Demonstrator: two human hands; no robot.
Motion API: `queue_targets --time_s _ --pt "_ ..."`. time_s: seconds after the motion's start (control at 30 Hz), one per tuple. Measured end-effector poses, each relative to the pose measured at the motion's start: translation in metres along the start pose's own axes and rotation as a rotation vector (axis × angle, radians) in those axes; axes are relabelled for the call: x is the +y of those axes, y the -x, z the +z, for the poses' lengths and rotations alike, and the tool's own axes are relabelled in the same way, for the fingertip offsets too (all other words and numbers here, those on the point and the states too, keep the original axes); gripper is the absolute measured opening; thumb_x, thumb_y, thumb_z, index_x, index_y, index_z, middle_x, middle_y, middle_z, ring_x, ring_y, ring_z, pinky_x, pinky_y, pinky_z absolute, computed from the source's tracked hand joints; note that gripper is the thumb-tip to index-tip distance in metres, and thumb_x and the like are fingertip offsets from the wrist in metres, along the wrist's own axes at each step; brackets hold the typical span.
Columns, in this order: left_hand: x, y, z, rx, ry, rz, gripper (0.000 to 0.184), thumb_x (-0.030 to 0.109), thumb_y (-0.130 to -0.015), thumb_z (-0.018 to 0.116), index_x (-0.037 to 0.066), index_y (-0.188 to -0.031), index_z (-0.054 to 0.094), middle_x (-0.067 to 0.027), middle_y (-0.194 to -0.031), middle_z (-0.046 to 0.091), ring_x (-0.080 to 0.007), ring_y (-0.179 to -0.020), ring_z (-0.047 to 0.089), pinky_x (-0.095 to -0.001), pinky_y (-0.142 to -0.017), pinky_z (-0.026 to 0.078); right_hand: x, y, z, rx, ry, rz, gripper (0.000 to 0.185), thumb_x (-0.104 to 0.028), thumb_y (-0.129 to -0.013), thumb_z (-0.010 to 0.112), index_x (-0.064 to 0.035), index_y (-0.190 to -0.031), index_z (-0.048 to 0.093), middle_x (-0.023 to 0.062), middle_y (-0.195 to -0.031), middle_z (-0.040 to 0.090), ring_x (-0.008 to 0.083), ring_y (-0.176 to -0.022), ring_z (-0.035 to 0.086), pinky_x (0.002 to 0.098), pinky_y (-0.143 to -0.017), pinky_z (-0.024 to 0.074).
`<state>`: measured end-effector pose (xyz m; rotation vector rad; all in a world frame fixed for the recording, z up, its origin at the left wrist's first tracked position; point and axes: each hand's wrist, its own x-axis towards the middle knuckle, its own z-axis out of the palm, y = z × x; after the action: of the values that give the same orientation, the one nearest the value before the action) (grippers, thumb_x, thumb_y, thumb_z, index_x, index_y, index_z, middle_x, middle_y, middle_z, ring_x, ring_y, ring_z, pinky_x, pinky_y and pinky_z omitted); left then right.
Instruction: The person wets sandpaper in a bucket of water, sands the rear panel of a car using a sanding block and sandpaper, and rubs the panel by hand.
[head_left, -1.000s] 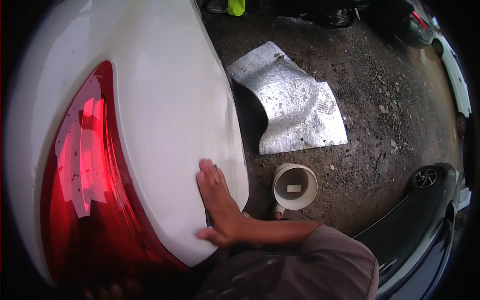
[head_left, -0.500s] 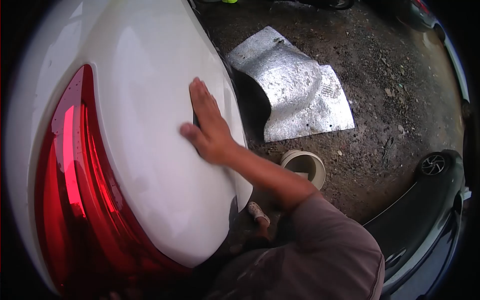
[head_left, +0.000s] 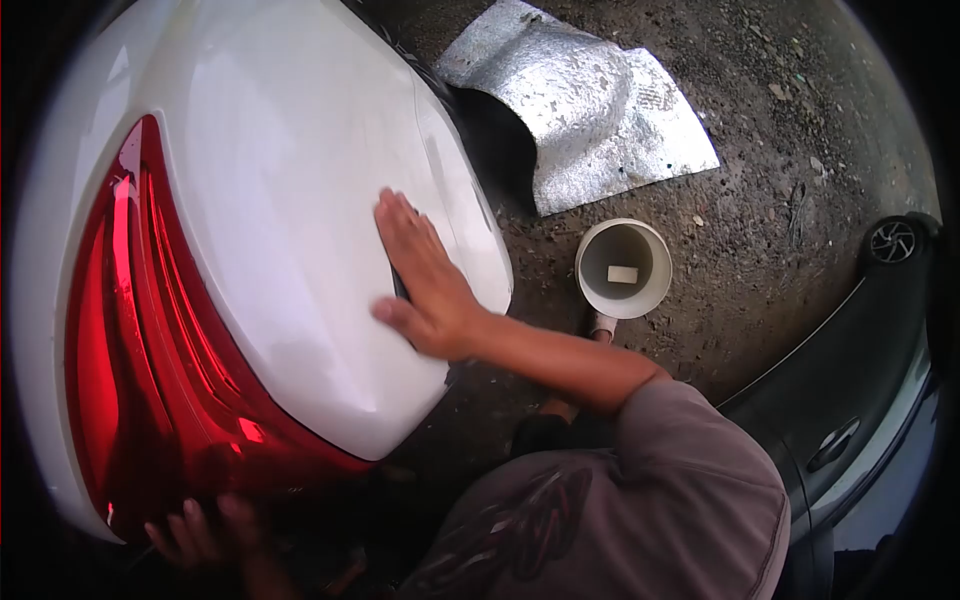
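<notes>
My right hand point(head_left: 430, 290) lies with outstretched fingers on the white body panel point(head_left: 290, 200) of a car. A thin dark sheet or pad point(head_left: 401, 286) shows between thumb and forefinger and seems pressed under the palm; most of it is hidden. Low in the view, my left hand point(head_left: 205, 530) is at the bottom edge of the red tail light point(head_left: 170, 350), dim and slightly blurred, with fingers apart. I see nothing in it, and whether it touches the lamp is unclear.
A round pale bucket point(head_left: 668, 262) with a light rectangular block point(head_left: 622, 274) inside stands on the dirt ground by my foot. Beyond it lies a silver foil-faced molded sheet point(head_left: 590, 110). Another dark car point(head_left: 840, 370) is parked at the right.
My right hand is now slightly lower on the panel, the dark piece still beneath it. My left hand has come into clear view by the tail light. The view has shifted, showing into the bucket.
</notes>
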<state>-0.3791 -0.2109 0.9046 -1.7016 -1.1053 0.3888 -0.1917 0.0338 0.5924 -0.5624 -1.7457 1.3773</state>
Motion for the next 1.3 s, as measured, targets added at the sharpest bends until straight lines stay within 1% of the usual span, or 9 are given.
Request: queue_targets --time_s 0.27,0.33,0.47,0.6,0.7,0.87,1.07,1.2,1.3 --pt "0.026 -0.041 0.023 0.085 0.012 -0.126 0.03 0.023 -0.108 0.062 0.001 -0.129 0.066 -0.0111 -0.122 0.073 -0.0376 -0.126 0.065 -0.06 -0.108 0.058 0.008 0.063 0.011 0.029 0.05 -0.038 0.105 -0.071 -0.108 0.04 0.0055 -0.172 0.01 0.0326 -0.179 0.011 0.0461 -0.168 0.008 0.0581 -0.134 0.0091" --pt "0.026 -0.036 0.023 0.111 0.024 -0.137 0.031 0.023 -0.108 0.062 0.001 -0.129 0.067 -0.0104 -0.122 0.074 -0.0392 -0.127 0.064 -0.058 -0.109 0.058 0.019 0.05 0.022 0.139 -0.134 0.324 0.102 -0.072 -0.109 0.038 0.0039 -0.172 0.014 0.0317 -0.179 0.014 0.0453 -0.168 0.01 0.0581 -0.134 0.01" --pt "0.032 -0.042 0.034 0.217 0.08 -0.177 0.031 0.024 -0.108 0.063 0.002 -0.127 0.073 -0.0089 -0.128 0.074 -0.0414 -0.128 0.065 -0.0519 -0.114 0.054 -0.064 0.105 0.038 0.188 0.031 0.018 0.091 -0.063 -0.113 0.035 0.0039 -0.172 0.018 0.0306 -0.178 0.017 0.0425 -0.168 0.014 0.0551 -0.135 0.0109" --pt "0.027 -0.039 0.036 0.234 0.091 -0.162 0.03 0.021 -0.107 0.064 0.002 -0.127 0.074 -0.0074 -0.128 0.076 -0.0389 -0.128 0.065 -0.0501 -0.115 0.053 0.003 0.099 0.03 0.22 -0.156 0.333 0.094 -0.065 -0.111 0.038 0.0053 -0.171 0.021 0.0325 -0.178 0.017 0.0441 -0.168 0.014 0.0558 -0.135 0.0108" --pt "0.032 -0.043 0.038 0.283 0.103 -0.157 0.03 0.02 -0.106 0.065 0.002 -0.127 0.075 -0.0068 -0.128 0.077 -0.0379 -0.129 0.065 -0.0493 -0.115 0.053 -0.037 0.11 0.048 0.246 0.012 0.173 0.097 -0.067 -0.11 0.037 0.0067 -0.171 0.019 0.0323 -0.178 0.019 0.0428 -0.168 0.015 0.0561 -0.135 0.0112" --pt "0.03 -0.047 0.039 0.309 0.137 -0.165 0.029 0.023 -0.104 0.067 0.005 -0.125 0.078 -0.0062 -0.124 0.078 -0.0376 -0.132 0.064 -0.0475 -0.116 0.05 -0.011 0.138 0.048 0.244 0.09 0.135 0.119 -0.076 -0.097 0.06 0.0047 -0.172 0.015 0.031 -0.177 0.021 0.0423 -0.167 0.017 0.0533 -0.135 0.0143" --pt "0.037 -0.044 0.03 0.286 0.051 -0.229 0.028 0.027 -0.102 0.07 0.017 -0.125 0.082 -0.0033 -0.119 0.077 -0.0323 -0.134 0.064 -0.0448 -0.111 0.052 0.021 0.156 0.028 0.155 -0.006 0.044 0.111 -0.056 -0.096 0.077 0.0011 -0.172 0.021 0.0296 -0.177 0.025 0.0411 -0.165 0.027 0.0432 -0.135 0.0216" --pt "0.059 -0.044 0.01 0.249 0.099 -0.266 0.03 0.021 -0.101 0.07 0.013 -0.128 0.079 -0.0067 -0.125 0.075 -0.0333 -0.133 0.065 -0.0474 -0.112 0.051 0.02 0.187 0.012 0.15 -0.113 0.146 0.073 -0.024 -0.103 0.061 0.0017 -0.167 0.038 0.0282 -0.17 0.04 0.0369 -0.158 0.042 0.0387 -0.132 0.0303" --pt "0.119 -0.043 -0.018 0.257 0.707 -0.306 0.031 0.009 -0.096 0.071 0.005 -0.127 0.075 -0.0137 -0.126 0.072 -0.0356 -0.126 0.066 -0.0492 -0.11 0.052 -0.019 0.221 -0.012 0.259 -1.285 0.464 0.058 -0.008 -0.1 0.056 0.0002 -0.158 0.053 0.0144 -0.144 0.064 0.0246 -0.13 0.063 0.0437 -0.116 0.0525"
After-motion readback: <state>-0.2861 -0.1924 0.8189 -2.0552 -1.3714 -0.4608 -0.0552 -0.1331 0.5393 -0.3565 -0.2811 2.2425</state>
